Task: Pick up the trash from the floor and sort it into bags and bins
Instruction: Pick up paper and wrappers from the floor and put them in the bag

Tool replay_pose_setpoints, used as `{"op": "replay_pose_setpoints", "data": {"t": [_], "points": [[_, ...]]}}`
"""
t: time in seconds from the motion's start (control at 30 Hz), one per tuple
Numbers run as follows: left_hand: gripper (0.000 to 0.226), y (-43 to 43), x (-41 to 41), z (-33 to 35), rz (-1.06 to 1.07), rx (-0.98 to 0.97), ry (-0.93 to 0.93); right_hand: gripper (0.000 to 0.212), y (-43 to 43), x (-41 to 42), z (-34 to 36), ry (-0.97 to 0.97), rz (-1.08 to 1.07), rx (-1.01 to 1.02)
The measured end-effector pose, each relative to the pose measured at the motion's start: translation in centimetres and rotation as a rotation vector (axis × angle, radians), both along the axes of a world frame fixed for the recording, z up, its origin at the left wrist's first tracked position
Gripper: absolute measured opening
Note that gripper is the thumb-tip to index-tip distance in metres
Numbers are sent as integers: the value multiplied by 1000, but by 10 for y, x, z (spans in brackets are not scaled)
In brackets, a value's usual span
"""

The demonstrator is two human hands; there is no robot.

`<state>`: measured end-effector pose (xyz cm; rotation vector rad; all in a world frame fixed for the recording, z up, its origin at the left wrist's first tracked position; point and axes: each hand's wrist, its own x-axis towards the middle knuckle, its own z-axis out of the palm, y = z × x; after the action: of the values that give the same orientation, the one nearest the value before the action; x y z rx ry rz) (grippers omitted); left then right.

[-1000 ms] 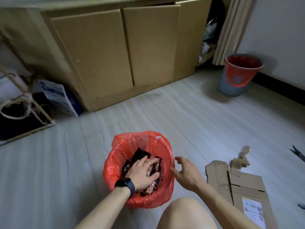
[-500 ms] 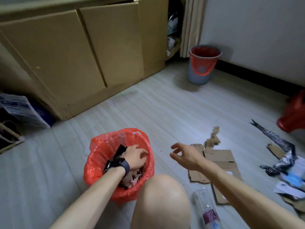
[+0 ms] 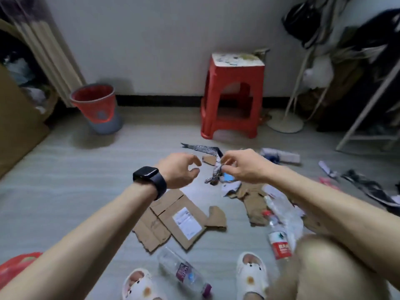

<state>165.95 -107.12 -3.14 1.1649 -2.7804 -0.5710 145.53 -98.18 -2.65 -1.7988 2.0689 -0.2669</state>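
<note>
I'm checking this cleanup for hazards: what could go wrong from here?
The right hand pinches the long silver-and-black patterned wrapper strip at one spot, so it may slip or drag. The clear plastic bottle with a purple label lies between the white slippers; a step could roll it underfoot.

No writing can be read: the white label on the cardboard, the purple bottle label and the red bottle label are blurred.
</note>
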Motion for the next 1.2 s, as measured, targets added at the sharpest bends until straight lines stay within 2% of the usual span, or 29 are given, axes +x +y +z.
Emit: {"op": "replay_pose_setpoints", "data": {"t": [0.17, 0.33, 0.5, 0.6, 0.7, 0.77, 0.8, 0.9, 0.97, 1.07, 1.1, 1.13, 1.2], "points": [[31, 34, -98, -39, -177, 91, 7, 22, 73, -96, -22, -163, -357, -60], [30, 47, -149, -90, -289, 154, -59, 20, 127, -150, -86, -281, -594, -38], [33, 39, -172, -145, -291, 245, -171, 36, 158, -182, -185, -311, -841, 93], [35, 32, -186, -187, -267, 303, -246, 61, 165, -193, -238, -265, -952, 270], [37, 30, -205, -228, -258, 355, -330, 81, 166, -201, -292, -345, -1071, 339], [39, 32, -220, -249, -243, 417, -363, 79, 164, -204, -320, -375, -1114, 390], [40, 34, -227, -257, -234, 455, -361, 70, 163, -203, -328, -378, -1116, 403], [48, 46, -247, -272, -196, 593, -324, 21, 161, -200, -338, -342, -1115, 292], [63, 51, -261, -276, -111, 739, -283, 16, 156, -200, -331, -355, -1102, 157], [95, 54, -278, -268, 84, 1038, -120, 24, 142, -198, -307, -495, -1036, 25], [95, 55, -283, -261, 133, 1106, -53, 27, 136, -198, -297, -560, -998, -5], [85, 54, -288, -251, 171, 1152, 25, 29, 127, -196, -284, -618, -956, -25], [54, 51, -292, -232, 245, 1137, 197, 27, 111, -192, -260, -673, -881, -72]]}}
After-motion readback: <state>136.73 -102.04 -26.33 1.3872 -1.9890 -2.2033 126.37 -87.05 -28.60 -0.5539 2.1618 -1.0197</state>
